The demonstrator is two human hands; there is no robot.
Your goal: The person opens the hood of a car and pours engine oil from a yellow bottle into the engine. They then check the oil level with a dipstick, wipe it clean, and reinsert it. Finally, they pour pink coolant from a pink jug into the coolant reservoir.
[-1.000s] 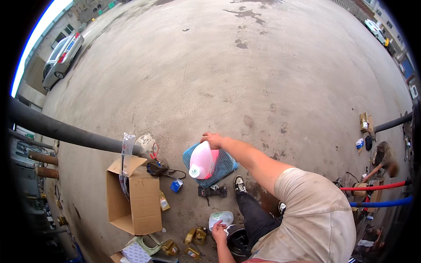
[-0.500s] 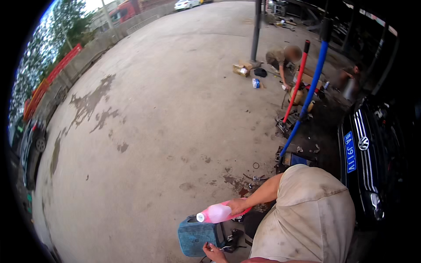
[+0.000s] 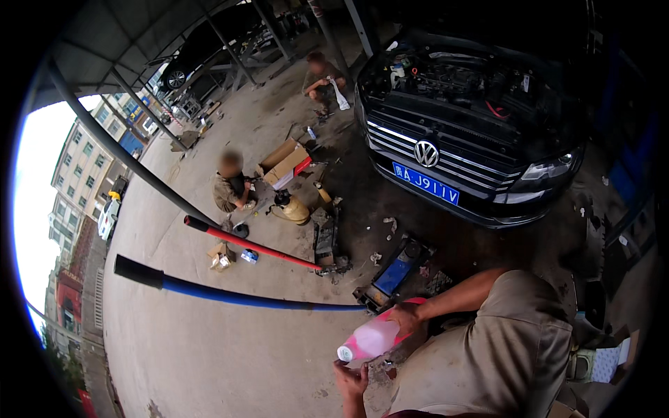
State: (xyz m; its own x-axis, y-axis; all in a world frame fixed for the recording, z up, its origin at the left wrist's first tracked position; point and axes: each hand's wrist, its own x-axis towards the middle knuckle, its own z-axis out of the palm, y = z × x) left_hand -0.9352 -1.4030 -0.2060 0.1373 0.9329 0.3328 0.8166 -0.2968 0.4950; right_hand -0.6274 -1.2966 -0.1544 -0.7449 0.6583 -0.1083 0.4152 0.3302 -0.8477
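Note:
My right hand (image 3: 408,320) is closed round a pink plastic bottle (image 3: 376,339) that lies tilted, its white cap (image 3: 344,353) toward the lower left. Just below that cap is my left hand (image 3: 350,381), its thumb and forefinger apart and nothing visible between them. Whether its fingertips touch the cap I cannot tell. My right arm reaches across from a beige sleeve (image 3: 481,355).
A black car (image 3: 432,153) stands with its hood up at the upper right. Ahead are a blue floor jack (image 3: 394,275), its blue handle (image 3: 237,294) and a red handle (image 3: 258,244). Two people crouch farther off, near an open cardboard box (image 3: 286,164).
My view has swung right toward the car, and the blue-green stool has left the picture. My left hand has come up to the cap end of the bottle, which my right hand still holds.

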